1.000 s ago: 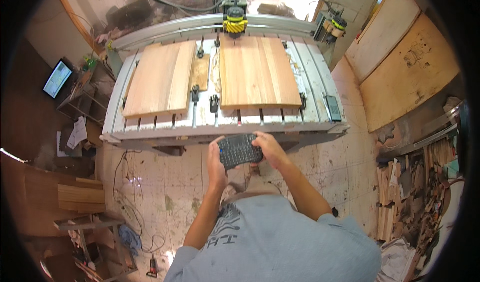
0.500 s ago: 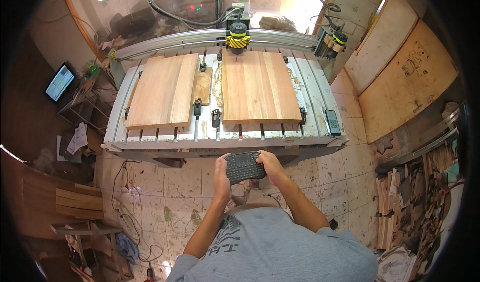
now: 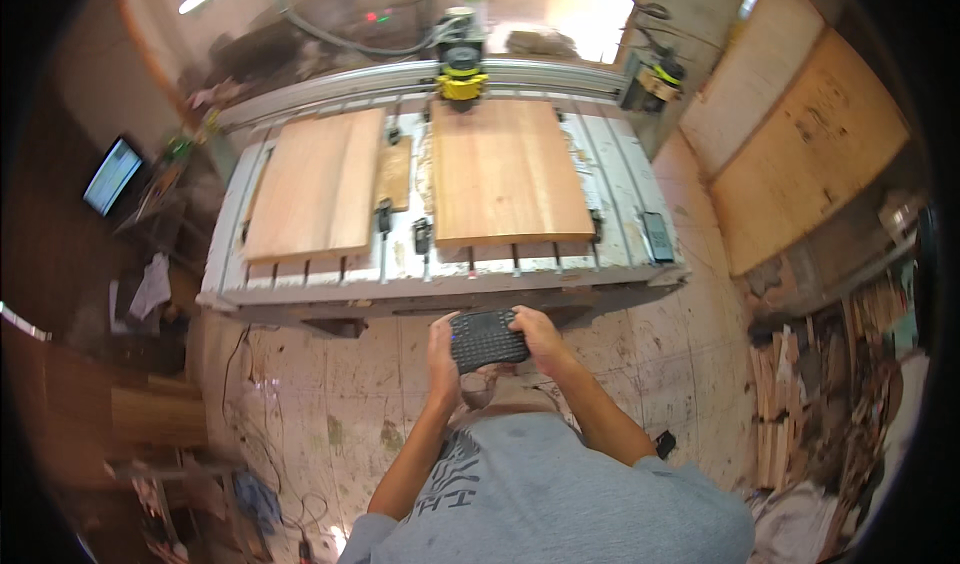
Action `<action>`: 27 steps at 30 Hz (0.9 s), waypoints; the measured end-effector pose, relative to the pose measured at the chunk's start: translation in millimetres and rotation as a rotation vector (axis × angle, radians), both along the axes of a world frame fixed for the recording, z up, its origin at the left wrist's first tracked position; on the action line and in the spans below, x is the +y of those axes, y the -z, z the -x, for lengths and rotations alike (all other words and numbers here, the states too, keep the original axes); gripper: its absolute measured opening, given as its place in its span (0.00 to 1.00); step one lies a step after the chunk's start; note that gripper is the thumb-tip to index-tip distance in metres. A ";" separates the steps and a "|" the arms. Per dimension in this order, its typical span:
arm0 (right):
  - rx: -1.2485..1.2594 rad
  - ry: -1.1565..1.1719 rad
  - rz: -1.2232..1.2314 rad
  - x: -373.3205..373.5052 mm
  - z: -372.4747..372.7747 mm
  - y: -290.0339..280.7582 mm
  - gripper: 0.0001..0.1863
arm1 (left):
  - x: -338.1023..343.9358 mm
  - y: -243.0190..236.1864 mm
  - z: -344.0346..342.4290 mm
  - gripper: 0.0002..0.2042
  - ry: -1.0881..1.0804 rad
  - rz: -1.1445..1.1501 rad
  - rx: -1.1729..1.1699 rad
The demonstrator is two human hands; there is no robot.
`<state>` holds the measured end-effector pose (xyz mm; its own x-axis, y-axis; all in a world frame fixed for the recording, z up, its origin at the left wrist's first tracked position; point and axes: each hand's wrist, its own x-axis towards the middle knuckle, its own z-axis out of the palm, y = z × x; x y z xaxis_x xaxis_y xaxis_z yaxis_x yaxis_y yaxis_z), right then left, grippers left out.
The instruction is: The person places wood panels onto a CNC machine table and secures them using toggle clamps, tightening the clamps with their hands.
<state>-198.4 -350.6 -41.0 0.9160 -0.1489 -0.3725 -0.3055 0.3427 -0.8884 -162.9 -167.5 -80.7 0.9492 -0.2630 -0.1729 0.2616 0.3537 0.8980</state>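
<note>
A small black handheld keyboard (image 3: 489, 342) is held level in front of my body, short of the machine's bed. My left hand (image 3: 442, 357) grips its left end, with the thumb at the upper corner. On the other end is my right hand (image 3: 540, 340), closed around the edge with the thumb on the upper right corner. Beyond, two pale wooden panels lie on the slotted bed of a CNC router (image 3: 350, 280): a left panel (image 3: 315, 184) and a right panel (image 3: 510, 172). The router's spindle head (image 3: 461, 74) stands over the far edge of the right panel.
Black clamps (image 3: 422, 236) sit beside the panels. A phone (image 3: 656, 237) rests on the bed's right corner. At left stands a lit monitor (image 3: 113, 176); cables (image 3: 262, 444) trail across the floor. Scrap wood (image 3: 780, 404) is piled at the right, below a leaning board (image 3: 812, 154).
The whole view has shifted slightly and blurred. The spindle head looks a little farther left over the right panel. Both hands keep their hold on the keyboard.
</note>
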 end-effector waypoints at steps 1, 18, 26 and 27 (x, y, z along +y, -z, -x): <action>-0.052 0.027 0.047 -2.6 2.1 9.6 0.07 | -2.3 -1.4 0.7 0.22 -0.002 0.014 0.012; 0.014 0.263 -0.076 -93.4 69.3 49.3 0.11 | -90.6 -20.6 30.7 0.24 0.340 0.052 0.142; 0.027 0.123 -0.082 -172.6 70.6 39.6 0.10 | -162.7 -21.9 51.6 0.21 0.212 0.028 0.158; 0.013 0.104 -0.081 -184.5 71.3 39.8 0.10 | -174.6 -18.8 58.4 0.21 0.183 0.030 0.161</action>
